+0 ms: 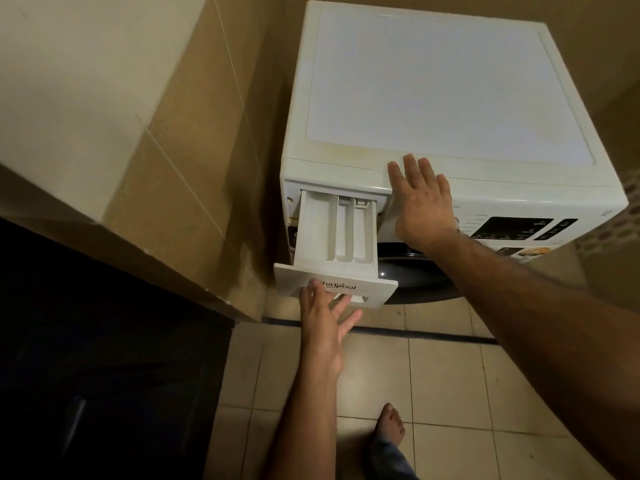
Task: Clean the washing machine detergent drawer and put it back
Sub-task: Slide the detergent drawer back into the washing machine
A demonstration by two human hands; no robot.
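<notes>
The floor (450, 382) is laid with beige square tiles; a dark threshold strip crosses it below the appliance. Tan tiled walls (194, 140) enclose the corner, and a dark panel (104, 358) fills the lower left. A bare foot (391, 427) stands on the tiles.

The washing machine (433, 98) is white, with a flat rectangular top panel, rounded edges and a black control display at the front right. A dark round door shows below the front edge.

The detergent drawer (337, 237) projects from the front left corner of the machine, pulled far out of its slot. It is white moulded plastic with long parallel compartments. Its front plate reads "Whirlpool".

The left hand (323, 320) touches the drawer's front plate with fingers extended and spread. The right hand (420, 202) rests flat on the machine's front top edge, fingers straight and slightly apart.
</notes>
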